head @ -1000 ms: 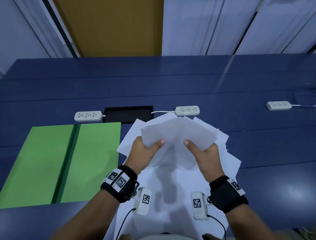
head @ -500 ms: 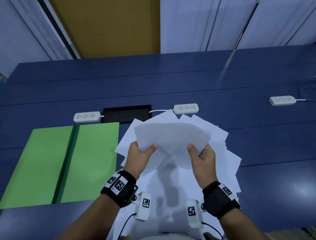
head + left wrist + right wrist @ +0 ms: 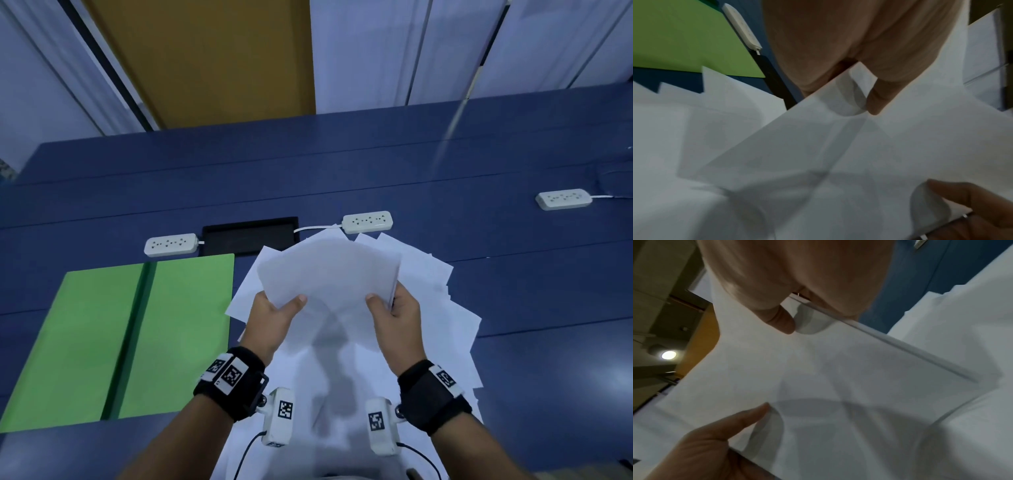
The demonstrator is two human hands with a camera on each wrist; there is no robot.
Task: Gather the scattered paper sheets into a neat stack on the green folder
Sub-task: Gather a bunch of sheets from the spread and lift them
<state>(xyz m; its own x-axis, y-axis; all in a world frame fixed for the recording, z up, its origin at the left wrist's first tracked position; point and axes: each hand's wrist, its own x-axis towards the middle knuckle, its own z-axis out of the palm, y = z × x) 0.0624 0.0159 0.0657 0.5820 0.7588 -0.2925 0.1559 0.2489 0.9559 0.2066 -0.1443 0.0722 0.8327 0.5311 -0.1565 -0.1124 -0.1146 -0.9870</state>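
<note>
Head view: left hand and right hand hold a bundle of paper sheets raised above the blue counter, thumbs on top, fingers hidden underneath. More loose sheets lie fanned out below, near the counter's front edge. Green folder lies open just left of them. Three power strips sit further back.

Left wrist view: thumb presses onto the bundle, pinching it.

Right wrist view: thumb pinches the bundle's stacked edge.

black wristbands, white tagged cameras
</note>
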